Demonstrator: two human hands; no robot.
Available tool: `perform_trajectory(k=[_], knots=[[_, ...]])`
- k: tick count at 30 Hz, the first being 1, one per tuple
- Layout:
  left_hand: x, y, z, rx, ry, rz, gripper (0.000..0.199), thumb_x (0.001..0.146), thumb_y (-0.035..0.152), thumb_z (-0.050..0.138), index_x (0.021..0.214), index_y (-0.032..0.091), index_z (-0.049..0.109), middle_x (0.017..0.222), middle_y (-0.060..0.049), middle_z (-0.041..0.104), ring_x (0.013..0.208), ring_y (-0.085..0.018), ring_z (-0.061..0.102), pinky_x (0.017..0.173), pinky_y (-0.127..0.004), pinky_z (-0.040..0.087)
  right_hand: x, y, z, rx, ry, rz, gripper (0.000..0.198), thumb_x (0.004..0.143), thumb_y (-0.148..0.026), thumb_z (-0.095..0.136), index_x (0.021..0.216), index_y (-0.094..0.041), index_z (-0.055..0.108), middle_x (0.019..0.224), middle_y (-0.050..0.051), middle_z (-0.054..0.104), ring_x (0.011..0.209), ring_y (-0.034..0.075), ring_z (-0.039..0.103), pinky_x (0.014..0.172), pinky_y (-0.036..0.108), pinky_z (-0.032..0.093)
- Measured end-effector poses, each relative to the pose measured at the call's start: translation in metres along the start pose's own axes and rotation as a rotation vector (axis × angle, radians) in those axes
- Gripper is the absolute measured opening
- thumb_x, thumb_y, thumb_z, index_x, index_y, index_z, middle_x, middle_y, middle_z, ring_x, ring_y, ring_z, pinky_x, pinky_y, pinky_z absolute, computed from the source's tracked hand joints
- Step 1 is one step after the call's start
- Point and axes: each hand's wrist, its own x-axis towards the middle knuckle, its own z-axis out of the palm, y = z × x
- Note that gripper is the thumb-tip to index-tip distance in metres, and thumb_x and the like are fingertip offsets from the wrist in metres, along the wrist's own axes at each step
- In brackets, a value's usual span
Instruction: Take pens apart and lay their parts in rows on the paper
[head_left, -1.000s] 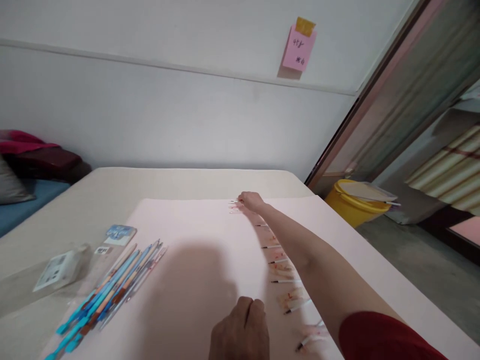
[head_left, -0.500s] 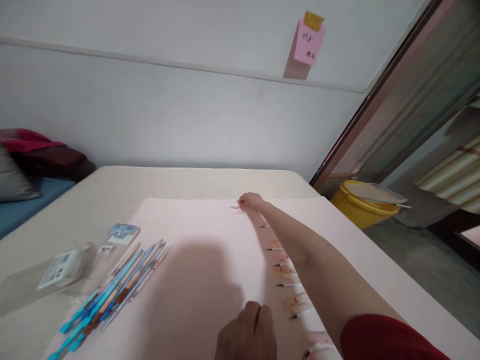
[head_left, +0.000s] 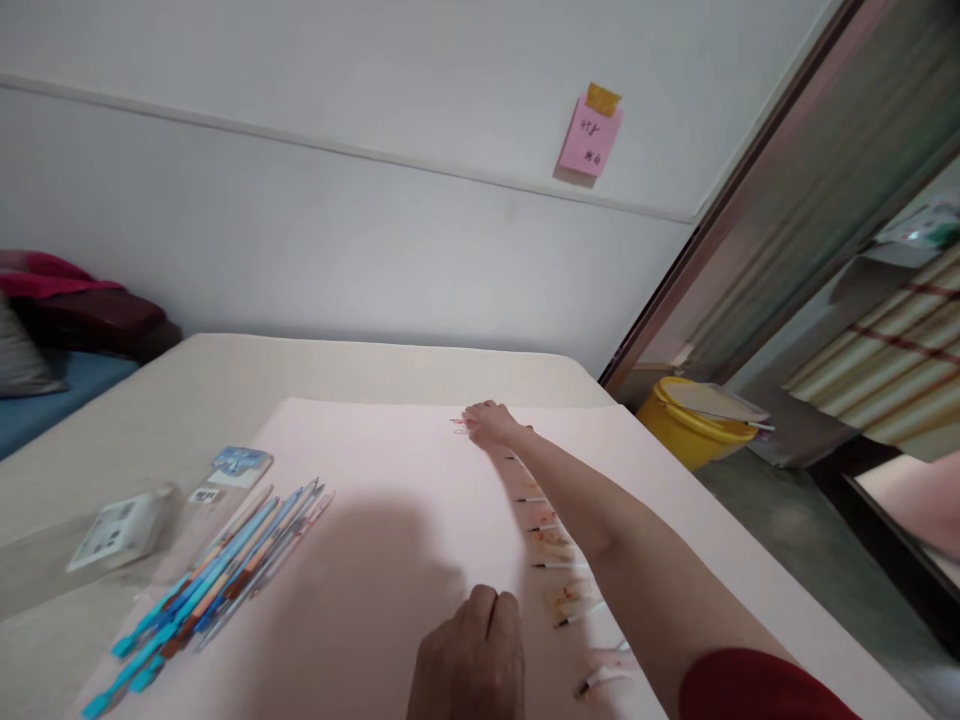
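Observation:
At the far part of a pink sheet (head_left: 420, 450), my right hand (head_left: 491, 423) reaches out low with its fingers stretched over a small clear piece with red print (head_left: 460, 426). Nothing shows gripped in it. My left hand (head_left: 471, 655) is closed, knuckles up, at the near edge; whatever its curled fingers hold is hidden. Beside my right forearm runs a column of thin dark-tipped sticks, like pen refills (head_left: 559, 566), with small clear printed pieces (head_left: 574, 597) between them. The forearm covers part of this column.
Several blue, brown and grey pens (head_left: 225, 575) lie in a bundle on the left. Near them are a clear packet with a white label (head_left: 116, 530) and a blue-topped packet (head_left: 240, 465). A yellow bucket (head_left: 679, 425) stands beyond the table's right edge.
My right hand has gone from a pinched shape to flatter, stretched fingers at the same far spot. My left hand stays closed. The view has shifted slightly.

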Motion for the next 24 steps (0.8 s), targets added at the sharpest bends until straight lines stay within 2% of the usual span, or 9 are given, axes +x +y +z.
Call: perform_trajectory(k=[4,9,13,17,20,24], knots=[[-0.002,-0.003,-0.005,-0.014,-0.010,-0.029,0.021,0.077,0.002,0.041,0.072,0.022,0.047,0.068,-0.001,0.053,0.055,-0.014,0.053,0.044,-0.028,0.034,0.006,-0.006,0.004,-0.014,-0.030,-0.004,0.027,0.087,-0.037,0.052,0.103,-0.016,0.058,0.109,0.007,0.057,0.100,0.021,0.053,0.087,0.042,0.041],[0.000,-0.005,-0.012,-0.049,-0.005,-0.052,0.019,0.074,0.003,0.043,0.074,0.022,0.047,0.068,-0.002,0.054,0.054,-0.013,0.052,0.045,-0.027,0.035,0.007,-0.011,0.004,-0.018,-0.031,-0.017,0.030,0.089,-0.040,0.049,0.105,-0.016,0.058,0.109,0.007,0.057,0.101,0.021,0.053,0.089,0.043,0.040],[0.001,-0.006,-0.016,-0.067,0.023,-0.019,0.018,0.075,0.004,0.044,0.075,0.022,0.047,0.067,-0.001,0.053,0.050,-0.013,0.051,0.043,-0.027,0.033,0.005,-0.018,0.002,-0.016,-0.013,-0.010,0.030,0.090,-0.040,0.046,0.104,-0.016,0.058,0.106,0.007,0.059,0.100,0.021,0.053,0.089,0.042,0.038],[0.002,-0.008,-0.022,-0.084,-0.021,0.009,0.020,0.075,0.002,0.044,0.077,0.021,0.048,0.070,-0.002,0.053,0.053,-0.014,0.051,0.044,-0.027,0.034,0.002,-0.024,-0.003,-0.018,-0.005,-0.014,0.031,0.090,-0.041,0.046,0.103,-0.016,0.058,0.103,0.006,0.059,0.098,0.021,0.053,0.086,0.041,0.039],[0.003,-0.009,-0.027,-0.084,-0.045,0.049,0.020,0.073,0.001,0.044,0.078,0.021,0.049,0.072,-0.003,0.054,0.055,-0.014,0.052,0.044,-0.026,0.034,-0.003,-0.026,-0.009,-0.029,-0.001,-0.021,0.026,0.090,-0.035,0.044,0.103,-0.017,0.059,0.102,0.007,0.061,0.096,0.021,0.054,0.083,0.037,0.039],[0.004,-0.006,-0.033,-0.060,-0.009,0.049,0.021,0.074,0.001,0.044,0.077,0.020,0.050,0.071,-0.003,0.054,0.057,-0.015,0.053,0.048,-0.026,0.035,-0.020,-0.029,-0.023,-0.048,-0.002,-0.052,0.024,0.086,-0.023,0.045,0.106,-0.022,0.059,0.105,0.007,0.063,0.102,0.022,0.052,0.082,0.032,0.036]])
